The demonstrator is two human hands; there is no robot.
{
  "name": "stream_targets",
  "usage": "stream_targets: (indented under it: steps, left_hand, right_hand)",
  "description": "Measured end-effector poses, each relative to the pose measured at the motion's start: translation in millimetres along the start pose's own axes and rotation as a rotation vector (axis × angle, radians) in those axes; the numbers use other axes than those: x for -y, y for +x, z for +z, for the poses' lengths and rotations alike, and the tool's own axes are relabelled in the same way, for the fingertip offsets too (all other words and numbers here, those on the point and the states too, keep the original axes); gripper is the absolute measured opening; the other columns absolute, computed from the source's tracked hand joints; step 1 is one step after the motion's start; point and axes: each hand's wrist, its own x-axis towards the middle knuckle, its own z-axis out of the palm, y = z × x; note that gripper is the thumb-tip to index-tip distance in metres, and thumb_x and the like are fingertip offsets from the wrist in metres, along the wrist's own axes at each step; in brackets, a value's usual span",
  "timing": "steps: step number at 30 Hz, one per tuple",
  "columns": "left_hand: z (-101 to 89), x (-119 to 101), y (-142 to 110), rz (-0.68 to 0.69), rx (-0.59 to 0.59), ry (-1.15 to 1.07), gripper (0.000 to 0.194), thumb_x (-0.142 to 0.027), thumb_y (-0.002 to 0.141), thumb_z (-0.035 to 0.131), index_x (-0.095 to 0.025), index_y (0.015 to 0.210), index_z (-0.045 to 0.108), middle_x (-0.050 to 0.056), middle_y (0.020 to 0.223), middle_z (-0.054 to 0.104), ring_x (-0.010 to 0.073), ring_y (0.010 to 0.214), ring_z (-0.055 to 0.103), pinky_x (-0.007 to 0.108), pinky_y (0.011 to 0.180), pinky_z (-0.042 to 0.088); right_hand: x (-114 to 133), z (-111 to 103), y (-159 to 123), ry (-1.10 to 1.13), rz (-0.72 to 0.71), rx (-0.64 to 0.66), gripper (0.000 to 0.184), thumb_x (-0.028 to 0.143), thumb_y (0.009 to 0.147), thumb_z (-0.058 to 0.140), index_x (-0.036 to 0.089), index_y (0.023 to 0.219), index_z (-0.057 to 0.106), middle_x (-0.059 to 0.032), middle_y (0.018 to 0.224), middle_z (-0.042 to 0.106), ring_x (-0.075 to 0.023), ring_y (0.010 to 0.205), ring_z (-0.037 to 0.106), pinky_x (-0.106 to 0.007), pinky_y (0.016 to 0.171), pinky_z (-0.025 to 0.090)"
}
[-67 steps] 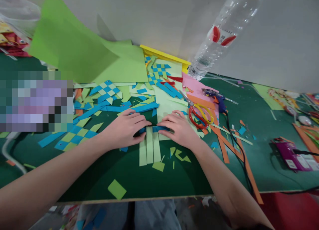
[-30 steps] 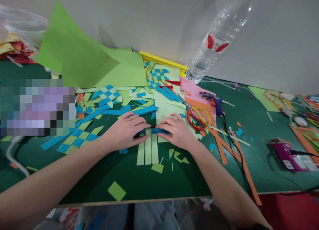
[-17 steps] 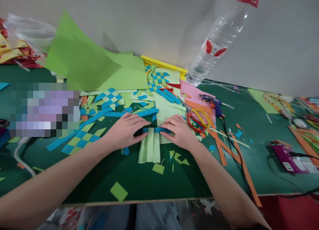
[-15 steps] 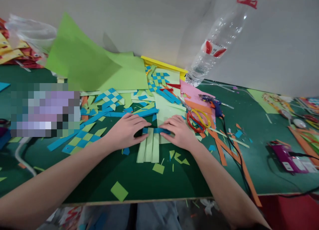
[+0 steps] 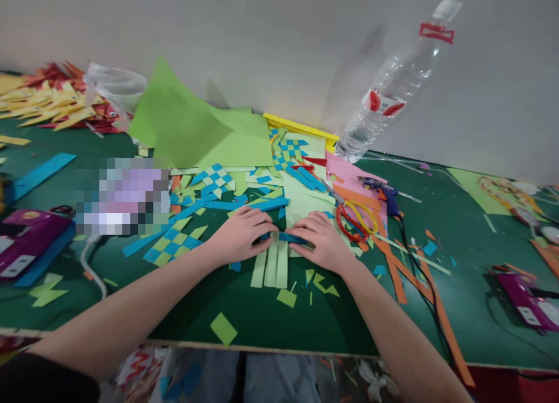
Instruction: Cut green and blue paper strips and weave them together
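Observation:
Light green paper strips [image 5: 271, 269] hang side by side towards me on the green table, crossed near their top by a blue paper strip [image 5: 289, 237]. My left hand [image 5: 242, 234] pinches the left part of the blue strip, its fingertips over the crossing with the green strips. On the other side my right hand [image 5: 321, 240] has thumb and fingers closed on the blue strip's right end. Part of the crossing is hidden beneath my left fingers. Just behind my right hand lie red and yellow scissors [image 5: 356, 219] on paper.
A woven blue-green paper piece [image 5: 170, 244] lies left of my hands, under a blurred-out object [image 5: 124, 193]. Green sheets [image 5: 218, 138] and a leaning plastic bottle [image 5: 388, 94] stand behind. To the right are a glue gun [image 5: 384, 196], its cord and orange strips [image 5: 437, 310].
My view has swung left, so things appear further right. My left fingertips have moved inward along the blue strip onto the green strips and closed. The right hand stays at the other end.

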Motion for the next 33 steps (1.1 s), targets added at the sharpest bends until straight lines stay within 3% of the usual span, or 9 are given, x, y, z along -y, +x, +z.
stream_targets:
  steps: [4,8,10,13,16,18,21,26,33]
  left_hand:
    - [1.5,1,1,-0.006,0.004,-0.021,0.030,-0.040,0.093,0.051,-0.020,0.110,0.066,0.008,0.104,0.068,0.0216,0.098,0.062,0.037,0.084,0.043]
    - [3.2,1,0,-0.018,-0.062,0.035,0.028,-0.036,0.093,0.051,-0.020,0.112,0.065,0.008,0.104,0.069,0.0213,0.097,0.063,0.037,0.085,0.044]
    - [-5.4,-1,0,0.001,-0.101,0.094,0.027,-0.033,0.093,0.052,-0.021,0.113,0.065,0.007,0.104,0.070,0.0216,0.097,0.063,0.037,0.087,0.044]
    - [-37.2,-2,-5,-0.051,-0.177,0.169,0.026,-0.030,0.093,0.051,-0.022,0.114,0.064,0.006,0.103,0.071,0.0213,0.097,0.063,0.037,0.087,0.045]
    - [-80.8,13,-21,-0.407,-0.307,0.192,0.030,-0.032,0.096,0.045,-0.016,0.115,0.062,0.009,0.106,0.069,0.0220,0.101,0.061,0.038,0.091,0.047]
    - [-104.7,32,-41,-0.733,-0.370,0.271,0.038,-0.034,0.098,0.038,-0.012,0.119,0.060,0.013,0.111,0.067,0.0250,0.108,0.059,0.041,0.094,0.046]
    - [-121.1,63,-78,-1.099,-0.296,0.373,0.045,-0.035,0.097,0.033,-0.009,0.128,0.054,0.017,0.116,0.066,0.0319,0.112,0.059,0.048,0.095,0.046]
    - [-112.7,90,-119,-1.281,-0.053,0.329,0.063,-0.046,0.095,0.030,0.001,0.136,0.039,0.026,0.132,0.054,0.0388,0.124,0.051,0.050,0.101,0.040]
    - [-111.4,102,-125,-1.408,0.077,0.170,0.080,-0.064,0.093,0.012,-0.003,0.142,0.032,0.027,0.139,0.047,0.0440,0.125,0.047,0.052,0.098,0.038]
  right_hand:
    - [0,1,1,0.024,-0.022,0.031,0.023,0.034,0.093,0.055,0.022,0.109,0.066,-0.0072,0.104,0.067,-0.0203,0.099,0.058,-0.044,0.098,0.039]
    - [1,2,3,0.036,-0.025,0.035,0.023,0.033,0.093,0.054,0.020,0.109,0.066,-0.0081,0.104,0.067,-0.0207,0.099,0.057,-0.043,0.096,0.040]
    - [1,2,3,0.044,-0.008,0.040,0.024,0.033,0.093,0.055,0.020,0.109,0.066,-0.0083,0.104,0.067,-0.0211,0.099,0.057,-0.042,0.095,0.041]
    - [2,1,4,0.064,0.017,0.046,0.024,0.033,0.092,0.056,0.020,0.109,0.066,-0.0083,0.104,0.067,-0.0218,0.099,0.056,-0.042,0.093,0.042]
    - [3,-1,4,0.076,0.018,0.043,0.025,0.035,0.092,0.056,0.020,0.110,0.065,-0.0086,0.105,0.066,-0.0228,0.100,0.055,-0.043,0.094,0.042]
    - [4,-1,4,0.081,0.018,0.043,0.026,0.035,0.093,0.055,0.020,0.111,0.065,-0.0089,0.107,0.066,-0.0234,0.102,0.055,-0.044,0.095,0.042]
    - [4,-1,4,0.092,0.032,0.041,0.026,0.035,0.093,0.055,0.021,0.112,0.065,-0.0089,0.108,0.066,-0.0240,0.104,0.055,-0.045,0.096,0.043]
    - [5,-1,4,0.100,0.047,0.051,0.027,0.036,0.093,0.055,0.021,0.112,0.065,-0.0089,0.109,0.066,-0.0241,0.105,0.054,-0.045,0.096,0.042]
    - [5,-2,5,0.107,0.060,0.069,0.028,0.037,0.093,0.054,0.022,0.113,0.065,-0.0089,0.111,0.066,-0.0245,0.107,0.054,-0.046,0.097,0.043]
